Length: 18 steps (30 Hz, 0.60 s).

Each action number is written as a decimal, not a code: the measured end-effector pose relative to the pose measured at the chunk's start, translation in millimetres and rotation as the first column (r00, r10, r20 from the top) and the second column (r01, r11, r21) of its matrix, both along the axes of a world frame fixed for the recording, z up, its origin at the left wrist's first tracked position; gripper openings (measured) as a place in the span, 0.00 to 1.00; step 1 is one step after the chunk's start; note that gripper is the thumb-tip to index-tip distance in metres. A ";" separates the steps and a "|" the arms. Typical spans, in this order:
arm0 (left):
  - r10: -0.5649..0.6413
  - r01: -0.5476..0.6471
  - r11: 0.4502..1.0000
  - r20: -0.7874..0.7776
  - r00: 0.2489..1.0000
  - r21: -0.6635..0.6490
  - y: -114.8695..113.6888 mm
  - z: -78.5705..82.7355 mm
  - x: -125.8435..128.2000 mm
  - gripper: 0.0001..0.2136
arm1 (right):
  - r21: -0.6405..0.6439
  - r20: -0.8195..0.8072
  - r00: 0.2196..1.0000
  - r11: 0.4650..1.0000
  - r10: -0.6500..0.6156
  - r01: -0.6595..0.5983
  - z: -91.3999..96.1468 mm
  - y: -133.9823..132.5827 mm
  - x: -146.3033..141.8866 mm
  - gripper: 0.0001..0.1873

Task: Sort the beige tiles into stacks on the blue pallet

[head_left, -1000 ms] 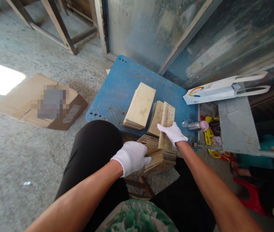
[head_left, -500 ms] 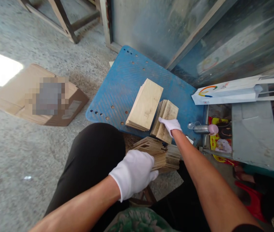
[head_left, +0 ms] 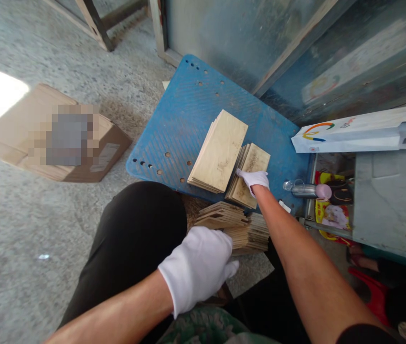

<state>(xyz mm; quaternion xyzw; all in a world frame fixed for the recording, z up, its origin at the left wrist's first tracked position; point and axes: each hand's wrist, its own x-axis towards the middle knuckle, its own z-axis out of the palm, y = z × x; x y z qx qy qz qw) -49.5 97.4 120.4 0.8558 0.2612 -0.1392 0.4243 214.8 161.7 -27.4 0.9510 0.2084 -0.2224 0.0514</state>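
Observation:
My right hand (head_left: 253, 179), in a white glove, lies with its fingers flat on the right stack of thin wooden pieces (head_left: 255, 162) on the blue perforated board (head_left: 185, 129). A taller, tidier stack of wooden pieces (head_left: 220, 150) stands just left of it. My left hand (head_left: 199, 265), also gloved, hovers with curled fingers at the near edge of a loose pile of wooden pieces (head_left: 235, 224) between my knees. Whether the left hand touches that pile is unclear.
A flattened cardboard box (head_left: 45, 136) lies on the concrete floor at left. A white paper bag (head_left: 353, 134) rests on a grey metal shelf (head_left: 385, 196) at right. A metal bottle with a pink cap (head_left: 308, 191) lies by the board. Metal panels rise behind.
My right hand carried a wooden piece from the near pile onto the right stack and laid it flat. My left hand drew back toward me from the near pile.

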 end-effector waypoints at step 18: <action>-0.043 0.043 0.999 -0.094 0.995 0.000 3.7 4.0 7.9 0.16 | 0.101 -0.020 0.998 0.993 0.057 -0.054 9.3 -20.9 8.3 0.51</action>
